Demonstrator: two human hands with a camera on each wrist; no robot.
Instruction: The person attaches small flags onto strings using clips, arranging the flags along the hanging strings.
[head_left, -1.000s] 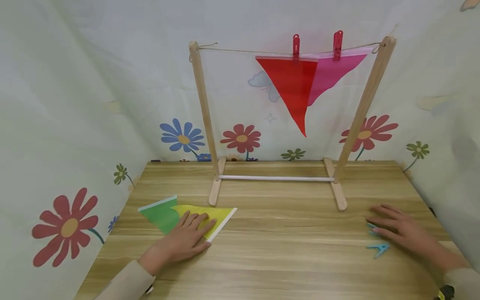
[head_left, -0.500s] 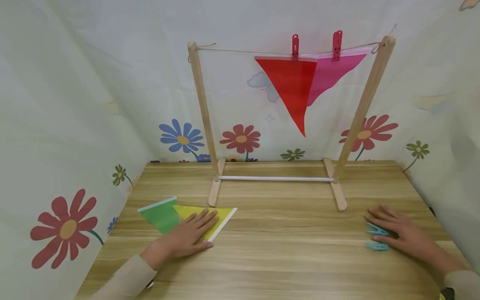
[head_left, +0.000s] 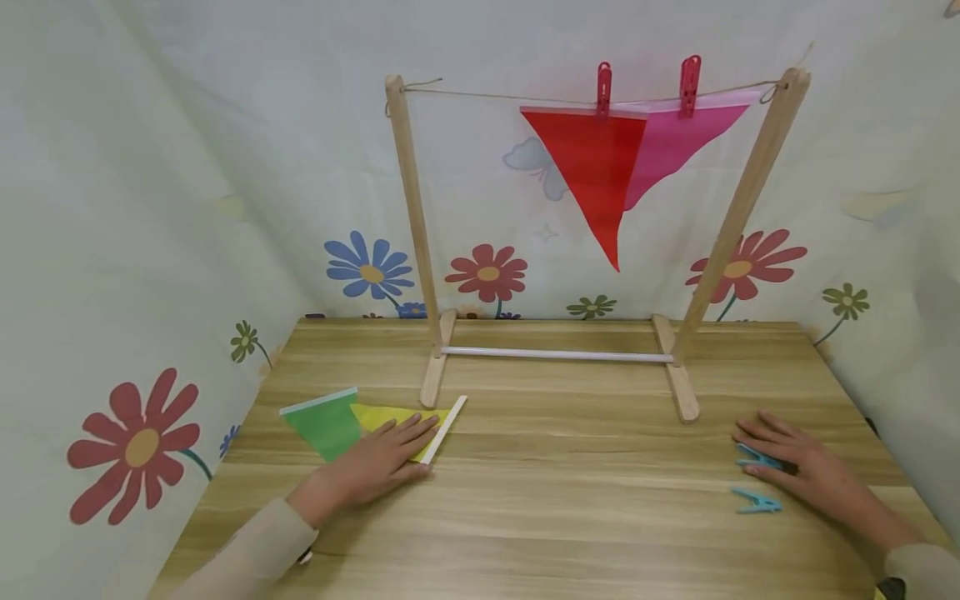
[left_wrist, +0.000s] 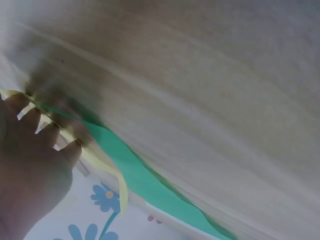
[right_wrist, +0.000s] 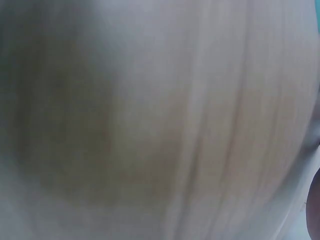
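At left, the yellow flag point(head_left: 377, 416) is pressed by the left hand point(head_left: 378, 463), fingers slightly parted; the green flag's point(head_left: 322, 423) waviness is revealed only from the left wrist. At right, a blue clip point(head_left: 757, 457) is partly covered by the right hand point(head_left: 813, 473); whether pinched cannot be told.

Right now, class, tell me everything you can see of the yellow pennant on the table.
The yellow pennant looks like thin paper or cloth, with a straight white strip along its right edge, slanting in the head view. It lies on the table, its left end appearing to overlap the green pennant. The left hand rests on it, hiding much of it. In the left wrist view, its edge looks curved.
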